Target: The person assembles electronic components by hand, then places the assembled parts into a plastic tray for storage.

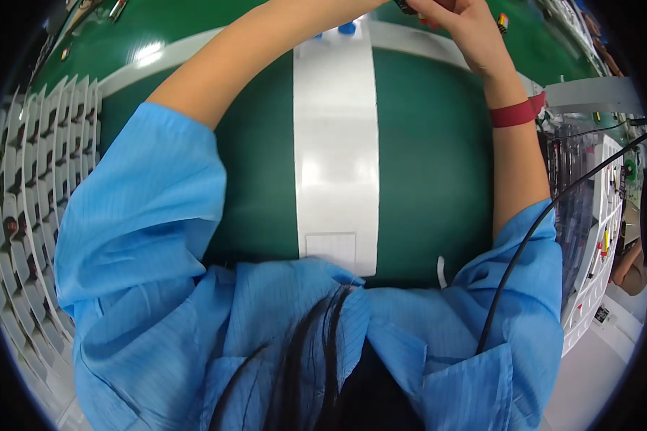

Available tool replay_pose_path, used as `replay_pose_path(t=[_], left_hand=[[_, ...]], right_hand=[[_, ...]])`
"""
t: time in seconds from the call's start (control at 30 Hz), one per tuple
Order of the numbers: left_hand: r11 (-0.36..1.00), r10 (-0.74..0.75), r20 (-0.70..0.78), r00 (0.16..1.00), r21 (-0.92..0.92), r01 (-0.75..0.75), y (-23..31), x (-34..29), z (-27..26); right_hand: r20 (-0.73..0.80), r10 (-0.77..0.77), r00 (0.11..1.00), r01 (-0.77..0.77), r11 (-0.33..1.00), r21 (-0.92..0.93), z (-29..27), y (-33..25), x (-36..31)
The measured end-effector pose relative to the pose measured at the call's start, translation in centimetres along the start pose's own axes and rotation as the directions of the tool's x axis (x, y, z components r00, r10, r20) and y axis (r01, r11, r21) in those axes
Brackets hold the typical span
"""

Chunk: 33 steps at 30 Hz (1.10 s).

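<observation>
My right hand (pixel 467 25) is at the top edge, a red band (pixel 516 113) around its wrist. Its fingers are bent and closed around something cut off by the edge. A small dark piece (pixel 405 6) shows by the fingertips, with a bit of red beside it; its kind I cannot make out. My left forearm (pixel 259 47) slants up to the top edge, and the left hand lies beyond the picture. Below the hands a white strip (pixel 336 144) runs down the green table mat (pixel 431 165) toward me. Blue pieces (pixel 347 28) sit at the strip's far end.
White slotted racks (pixel 43 158) holding small dark parts stand at the left. On the right are a white tray (pixel 604 208), clear plastic stacks (pixel 571 187) and a grey arm-like bar (pixel 589 95). A black cable (pixel 535 226) crosses my right sleeve. Another person's arm (pixel 631 271) shows far right.
</observation>
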<state>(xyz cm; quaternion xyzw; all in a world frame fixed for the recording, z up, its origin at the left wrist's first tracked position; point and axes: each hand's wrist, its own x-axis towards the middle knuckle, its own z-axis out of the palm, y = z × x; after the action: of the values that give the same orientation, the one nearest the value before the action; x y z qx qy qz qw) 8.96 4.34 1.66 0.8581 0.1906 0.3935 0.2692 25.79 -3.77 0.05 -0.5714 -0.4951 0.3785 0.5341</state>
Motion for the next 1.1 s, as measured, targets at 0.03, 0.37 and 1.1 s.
replay_pose_path(t=[0.03, 0.37, 1.1], left_hand=[[0.992, -0.105, 0.027, 0.994, -0.066, 0.107, 0.8, -1.4, -0.8], [0.202, -0.38, 0.622, 0.685, -0.667, 0.717, -1.7, -7.2, -2.1], [0.366, -0.402, 0.595, 0.696, -0.592, 0.718, 1.6, -9.1, 0.6]], right_hand=[[0.083, -0.084, 0.993, 0.093, 0.99, -0.107, 0.4, 0.0, -0.4], [0.572, -0.652, 0.498, 0.849, 0.233, -0.475, 7.9, -4.3, -13.4], [0.488, -0.06, 0.87, 0.368, 0.738, -0.565, 9.4, -5.7, -20.5]])
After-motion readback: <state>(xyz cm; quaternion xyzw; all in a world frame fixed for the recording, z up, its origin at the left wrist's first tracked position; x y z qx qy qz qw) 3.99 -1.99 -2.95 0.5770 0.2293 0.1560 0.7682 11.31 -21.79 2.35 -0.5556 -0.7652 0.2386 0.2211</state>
